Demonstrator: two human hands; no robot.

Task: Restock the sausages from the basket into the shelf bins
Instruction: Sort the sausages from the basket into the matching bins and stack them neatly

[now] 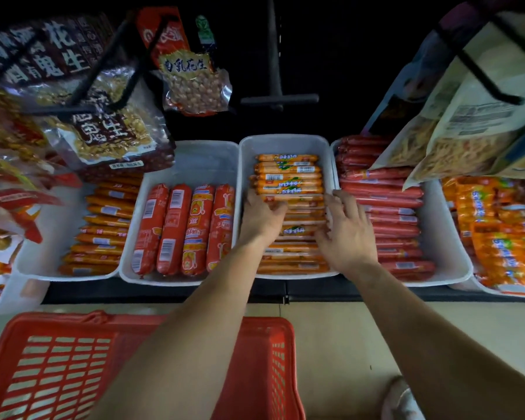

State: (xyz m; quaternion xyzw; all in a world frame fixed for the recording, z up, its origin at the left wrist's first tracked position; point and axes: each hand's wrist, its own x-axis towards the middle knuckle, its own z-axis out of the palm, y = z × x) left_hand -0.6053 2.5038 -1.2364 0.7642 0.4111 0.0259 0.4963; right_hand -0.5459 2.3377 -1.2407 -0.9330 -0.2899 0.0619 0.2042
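Note:
A white shelf bin (285, 140) in the middle holds a stack of thin orange sausages (288, 177) lying crosswise. My left hand (261, 218) rests on the stack's left side, fingers curled over the sausages' ends. My right hand (346, 228) lies on the stack's right side, fingers spread and bent down onto the sausages. The red plastic basket (52, 365) stands on the floor below my arms; what I see of its inside holds nothing.
Left of the middle bin a white bin (191, 159) holds thick red sausages (176, 228). Further left lie orange sausages (103, 228). A right bin has thin red sausages (388, 213). Orange packs (497, 231) sit far right. Peanut bags (109, 122) hang above.

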